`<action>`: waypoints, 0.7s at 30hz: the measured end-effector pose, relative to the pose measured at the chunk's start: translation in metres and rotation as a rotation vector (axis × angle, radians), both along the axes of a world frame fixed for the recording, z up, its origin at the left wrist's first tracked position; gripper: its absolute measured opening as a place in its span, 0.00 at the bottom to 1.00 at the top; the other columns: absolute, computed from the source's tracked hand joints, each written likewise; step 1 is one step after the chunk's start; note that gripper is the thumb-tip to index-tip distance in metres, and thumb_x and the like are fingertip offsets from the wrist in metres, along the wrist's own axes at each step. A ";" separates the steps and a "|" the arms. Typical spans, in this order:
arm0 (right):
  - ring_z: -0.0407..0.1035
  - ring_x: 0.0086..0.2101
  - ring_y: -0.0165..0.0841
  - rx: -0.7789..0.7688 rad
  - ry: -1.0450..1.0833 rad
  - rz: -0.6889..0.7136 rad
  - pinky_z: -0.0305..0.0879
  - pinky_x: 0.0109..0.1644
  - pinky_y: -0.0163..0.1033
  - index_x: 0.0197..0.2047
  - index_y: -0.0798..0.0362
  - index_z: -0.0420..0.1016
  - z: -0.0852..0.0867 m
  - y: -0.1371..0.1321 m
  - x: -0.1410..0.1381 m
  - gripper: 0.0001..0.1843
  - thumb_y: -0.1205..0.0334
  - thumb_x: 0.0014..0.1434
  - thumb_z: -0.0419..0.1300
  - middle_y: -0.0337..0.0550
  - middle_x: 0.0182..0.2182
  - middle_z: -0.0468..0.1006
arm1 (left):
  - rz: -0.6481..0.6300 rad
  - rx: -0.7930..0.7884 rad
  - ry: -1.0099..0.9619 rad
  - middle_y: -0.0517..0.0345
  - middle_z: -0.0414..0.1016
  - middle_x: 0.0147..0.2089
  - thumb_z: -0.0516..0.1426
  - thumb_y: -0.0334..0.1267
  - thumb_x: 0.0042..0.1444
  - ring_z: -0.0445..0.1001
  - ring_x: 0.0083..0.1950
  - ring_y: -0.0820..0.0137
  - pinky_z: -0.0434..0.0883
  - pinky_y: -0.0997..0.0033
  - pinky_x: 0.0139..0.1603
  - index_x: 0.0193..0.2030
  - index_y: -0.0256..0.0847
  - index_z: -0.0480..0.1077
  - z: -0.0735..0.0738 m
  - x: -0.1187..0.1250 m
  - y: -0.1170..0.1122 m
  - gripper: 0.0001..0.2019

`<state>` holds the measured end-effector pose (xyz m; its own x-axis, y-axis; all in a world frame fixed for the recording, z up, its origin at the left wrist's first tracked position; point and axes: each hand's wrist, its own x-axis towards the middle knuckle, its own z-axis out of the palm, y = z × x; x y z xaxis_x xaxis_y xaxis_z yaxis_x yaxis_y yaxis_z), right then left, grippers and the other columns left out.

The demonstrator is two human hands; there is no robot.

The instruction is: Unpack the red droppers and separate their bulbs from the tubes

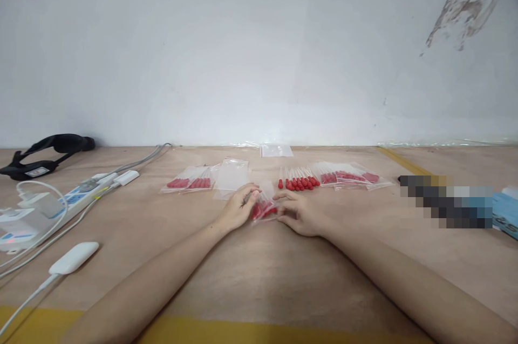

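Observation:
Between my hands, on the wooden table, lies a small clear plastic bag (265,210) with red-headed sticks in it. My left hand (242,207) pinches the bag at its left side, fingers bent over the upper edge. At the opposite side, the bent fingers of my right hand (302,213) close on the bag's edge. Just behind my right hand is a row of loose white sticks with red bulb-shaped heads (300,182). Flat, unfilled clear bags (232,174) lie behind my left hand.
Filled bags lie at the left (190,182) and at the right (348,175). One more flat bag (276,150) rests by the wall. A power strip (75,198) with cables, a white adapter (74,258) and a black headset strap (48,152) occupy the left. Blurred dark items (449,206) lie right.

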<state>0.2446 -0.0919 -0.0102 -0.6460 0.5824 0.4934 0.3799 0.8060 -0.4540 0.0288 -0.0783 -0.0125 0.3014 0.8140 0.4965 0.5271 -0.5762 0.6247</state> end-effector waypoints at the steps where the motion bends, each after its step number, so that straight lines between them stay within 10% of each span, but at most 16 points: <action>1: 0.65 0.44 0.33 -0.046 0.013 0.002 0.62 0.45 0.39 0.26 0.53 0.70 0.002 0.000 0.007 0.04 0.69 0.50 0.55 0.45 0.43 0.69 | -0.025 -0.018 0.047 0.52 0.69 0.50 0.47 0.41 0.58 0.64 0.54 0.67 0.61 0.63 0.56 0.45 0.40 0.67 0.000 -0.005 0.002 0.14; 6: 0.69 0.35 0.31 -0.147 0.094 -0.138 0.65 0.39 0.39 0.21 0.54 0.71 0.000 0.011 0.032 0.09 0.66 0.50 0.55 0.44 0.35 0.73 | -0.169 -0.039 0.288 0.52 0.66 0.54 0.51 0.42 0.55 0.65 0.54 0.65 0.62 0.62 0.54 0.54 0.42 0.63 0.002 -0.021 0.001 0.19; 13: 0.64 0.32 0.31 0.014 0.166 -0.399 0.63 0.36 0.39 0.27 0.52 0.75 -0.017 0.014 0.028 0.08 0.58 0.51 0.57 0.42 0.29 0.68 | -0.266 0.036 0.286 0.50 0.64 0.56 0.53 0.39 0.54 0.54 0.62 0.63 0.56 0.59 0.59 0.38 0.39 0.69 0.008 -0.014 -0.015 0.08; 21: 0.65 0.32 0.32 -0.206 -0.009 -0.085 0.62 0.37 0.37 0.39 0.52 0.74 -0.002 0.001 0.026 0.15 0.53 0.52 0.57 0.40 0.29 0.72 | -0.368 -0.045 0.321 0.52 0.70 0.48 0.52 0.39 0.55 0.69 0.47 0.68 0.66 0.70 0.46 0.46 0.40 0.64 0.013 -0.006 -0.027 0.13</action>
